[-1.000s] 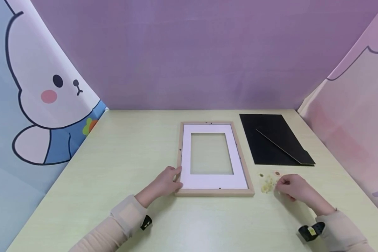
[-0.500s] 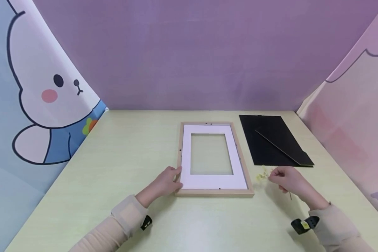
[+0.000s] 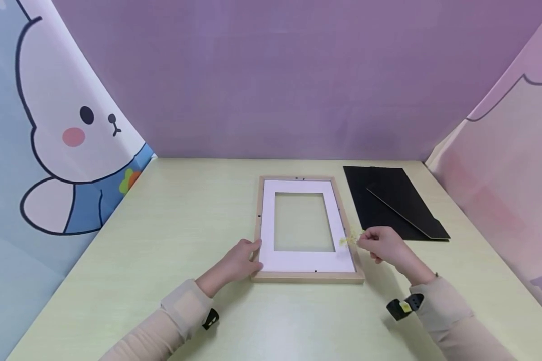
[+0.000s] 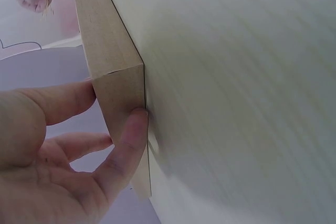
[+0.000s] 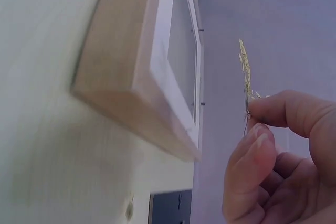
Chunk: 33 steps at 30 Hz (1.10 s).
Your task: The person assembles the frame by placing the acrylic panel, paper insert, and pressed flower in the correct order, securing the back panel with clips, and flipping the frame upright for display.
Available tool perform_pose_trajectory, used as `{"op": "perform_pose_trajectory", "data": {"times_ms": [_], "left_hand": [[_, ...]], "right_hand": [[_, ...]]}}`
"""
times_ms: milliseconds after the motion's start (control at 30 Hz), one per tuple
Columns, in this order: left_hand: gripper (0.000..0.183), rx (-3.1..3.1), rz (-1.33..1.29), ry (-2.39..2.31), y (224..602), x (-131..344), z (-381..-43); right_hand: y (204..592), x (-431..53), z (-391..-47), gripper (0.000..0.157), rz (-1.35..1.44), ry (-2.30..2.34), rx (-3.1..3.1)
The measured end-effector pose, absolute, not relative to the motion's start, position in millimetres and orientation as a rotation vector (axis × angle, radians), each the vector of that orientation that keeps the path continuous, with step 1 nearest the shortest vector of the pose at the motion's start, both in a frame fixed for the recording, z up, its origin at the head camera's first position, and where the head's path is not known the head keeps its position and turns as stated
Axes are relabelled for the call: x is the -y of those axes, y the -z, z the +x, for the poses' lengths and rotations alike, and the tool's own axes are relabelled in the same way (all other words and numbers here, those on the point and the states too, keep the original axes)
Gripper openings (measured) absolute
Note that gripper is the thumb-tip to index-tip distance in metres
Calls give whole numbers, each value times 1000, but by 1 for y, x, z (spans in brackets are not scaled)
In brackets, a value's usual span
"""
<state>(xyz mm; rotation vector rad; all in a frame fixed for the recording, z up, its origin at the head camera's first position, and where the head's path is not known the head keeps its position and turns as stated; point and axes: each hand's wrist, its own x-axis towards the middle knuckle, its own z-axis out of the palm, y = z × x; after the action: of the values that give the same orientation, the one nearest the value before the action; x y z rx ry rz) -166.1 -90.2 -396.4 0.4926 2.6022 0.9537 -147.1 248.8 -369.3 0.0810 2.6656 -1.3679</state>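
A light wooden picture frame [image 3: 309, 277] with a white mat [image 3: 298, 261] lies on the table, its rectangular window showing a pale surface. My left hand [image 3: 236, 259] holds the frame's left edge near the front corner; the left wrist view has fingertips [image 4: 135, 121] against the wood. Between thumb and forefinger, my right hand [image 3: 386, 246] pinches a small yellowish dried flower sprig [image 5: 245, 72]. That sprig hangs over the right side of the frame, apart from it as seen in the right wrist view.
Two overlapping black boards [image 3: 379, 200] lie at the back right, beyond my right hand. A small brownish piece [image 5: 129, 211] sits on the table in the right wrist view. Purple and cartoon-printed panels wall in the table.
My right hand has lifted the sprig off the table and carried it left to the frame's right side. My left hand has stayed on the frame.
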Motion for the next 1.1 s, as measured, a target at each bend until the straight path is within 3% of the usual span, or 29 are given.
{"op": "perform_pose_trajectory", "data": {"times_ms": [1100], "left_hand": [[63, -2641, 529, -904, 398, 90, -168]], "right_hand": [[397, -154, -188, 18, 136, 1553, -2347]]}}
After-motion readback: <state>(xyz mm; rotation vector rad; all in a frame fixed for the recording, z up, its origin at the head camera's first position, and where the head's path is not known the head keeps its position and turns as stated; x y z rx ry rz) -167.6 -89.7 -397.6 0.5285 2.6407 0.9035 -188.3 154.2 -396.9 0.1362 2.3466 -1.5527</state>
